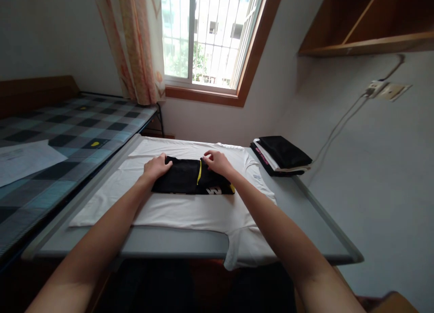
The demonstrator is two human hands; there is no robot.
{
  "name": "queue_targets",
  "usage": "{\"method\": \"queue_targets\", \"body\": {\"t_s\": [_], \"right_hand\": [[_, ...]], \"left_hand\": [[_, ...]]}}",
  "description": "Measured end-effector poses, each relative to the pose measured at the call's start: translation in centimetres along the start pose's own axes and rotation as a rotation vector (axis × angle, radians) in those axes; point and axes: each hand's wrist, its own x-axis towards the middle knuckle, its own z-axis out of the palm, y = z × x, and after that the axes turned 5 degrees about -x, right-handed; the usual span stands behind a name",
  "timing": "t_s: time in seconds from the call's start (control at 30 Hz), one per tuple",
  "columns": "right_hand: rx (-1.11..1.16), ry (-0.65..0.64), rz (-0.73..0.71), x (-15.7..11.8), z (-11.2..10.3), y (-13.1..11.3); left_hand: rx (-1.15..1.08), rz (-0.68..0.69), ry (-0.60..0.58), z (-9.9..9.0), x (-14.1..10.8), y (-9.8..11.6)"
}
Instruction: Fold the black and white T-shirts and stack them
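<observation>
Folded black cloth garment (178,176), long axis left-to-right.
Its far edge is pinched, fingers nearly closed, by left hand (156,166) and right hand (219,162).

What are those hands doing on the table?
A person has both hands on a folded black garment with yellow trim. The left hand is at one upper corner, and the right hand is at the upper edge, near the yellow strip. The black garment lies on a white shirt spread over the gray table. One white sleeve hangs over the near edge. A stack of folded clothes sits by the wall.
</observation>
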Motion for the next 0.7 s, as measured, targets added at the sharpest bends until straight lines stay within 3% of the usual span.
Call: {"method": "queue_targets", "body": {"t_s": [0.1, 0.23, 0.33, 0.47, 0.7], "right_hand": [[-0.259, 0.131, -0.043, -0.9, -1.4, 1.6], [-0.497, -0.043, -0.07, -2.1, -0.2, 3.6], [-0.557, -0.129, -0.123, -2.8, 1.6, 4.5], [-0.608, -0.087, -0.188, -3.2, 2.9, 4.7], [-0.571, -0.073, -0.229, -3.2, 2.1, 4.5]], "left_hand": [[0.016, -0.006, -0.002, 0.0, -0.1, 0.2], [0.037, -0.006, -0.003, 0.1, -0.1, 0.2], [0.04, 0.0, 0.001, 0.2, 0.0, 0.1], [0.044, -0.002, 0.002, 0.2, -0.2, 0.2], [0.019, 0.002, 0.011, 0.2, 0.1, -0.1]]}}
